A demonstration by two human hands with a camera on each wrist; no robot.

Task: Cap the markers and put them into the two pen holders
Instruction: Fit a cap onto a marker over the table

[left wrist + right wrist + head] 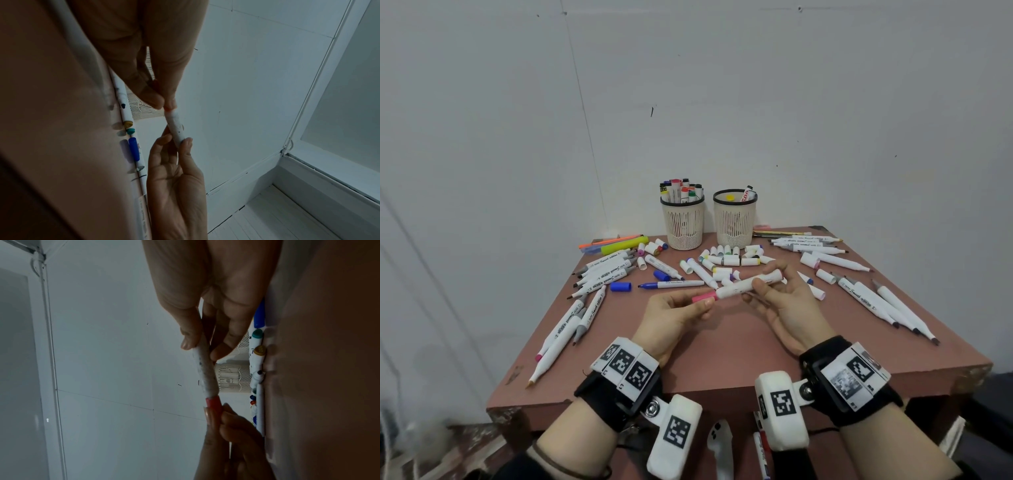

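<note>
A white marker [744,284] is held level above the table's middle, between both hands. My left hand [703,302] pinches its pink cap [704,296], which meets the barrel's left end. My right hand [763,283] grips the barrel near its right end. The right wrist view shows the barrel [203,369] and the cap [213,404] joined in line. In the left wrist view my left fingertips [162,100] hide the cap. Two cream mesh pen holders stand at the back: the left one [683,224] holds several capped markers, the right one [735,224] only a few.
Uncapped white markers lie in groups at the left [602,274] and the right [876,298] of the brown table [722,363]. Loose white caps [726,260] are scattered before the holders. A blue marker [674,284] and a blue cap [620,286] lie left of centre.
</note>
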